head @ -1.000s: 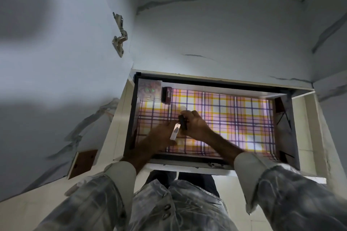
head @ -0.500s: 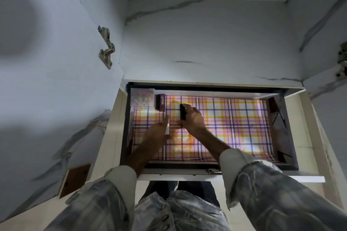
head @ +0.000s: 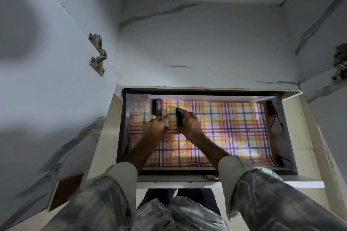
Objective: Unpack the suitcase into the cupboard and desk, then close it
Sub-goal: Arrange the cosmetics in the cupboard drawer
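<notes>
The right hand (head: pixel 189 124) grips a slim black box (head: pixel 179 117), thumb and fingers curled round it, standing on edge on the checked liner (head: pixel 234 127) of the open drawer (head: pixel 287 137). The left hand (head: pixel 153 127) pinches a small pale box (head: pixel 164 117) (its make is too blurred to tell) just beside a dark box (head: pixel 156 106). A clear-lidded case (head: pixel 138 105) sits in the drawer's far left corner, inside the cupboard (head: pixel 206 43).
</notes>
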